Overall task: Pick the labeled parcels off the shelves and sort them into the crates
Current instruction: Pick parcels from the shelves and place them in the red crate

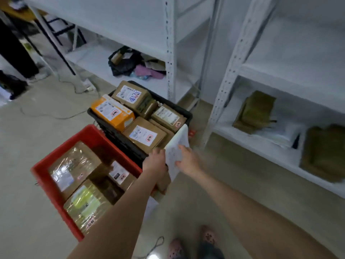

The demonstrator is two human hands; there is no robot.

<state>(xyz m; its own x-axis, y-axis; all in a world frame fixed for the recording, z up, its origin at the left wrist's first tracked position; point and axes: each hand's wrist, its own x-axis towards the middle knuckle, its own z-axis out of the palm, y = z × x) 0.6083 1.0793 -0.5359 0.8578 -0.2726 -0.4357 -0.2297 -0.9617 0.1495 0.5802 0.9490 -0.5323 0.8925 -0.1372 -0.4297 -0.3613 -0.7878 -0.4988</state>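
Sitting at about eight o'clock in the view, a red crate [46,176] on the floor holds brown taped parcels [74,165], each wrapped in clear film and bearing a white label. Just beside it, toward its one o'clock, stands a black crate [112,131] packed with labelled boxes: an orange box [113,113] on its nine o'clock side and brown boxes [143,135] filling the rest. Beyond it, at twelve o'clock, a black bag [125,62] lies on the low board of a white back shelf [93,58].

At the black crate's four o'clock corner a white parcel [177,144] stands tilted, its upper end against the brown boxes and the crate's rim. The left hand [155,162] grips its left edge with fingers [159,151] curled over it. The right hand [189,161] holds the right edge, thumb laid on the parcel's face. Motion blur hides the finer detail of both grips.

At three o'clock a second white shelf [261,146] carries two olive parcels [255,111], with a flat white bag [280,135] between them. At six o'clock, two feet in pink clogs [175,248] stand on the floor.
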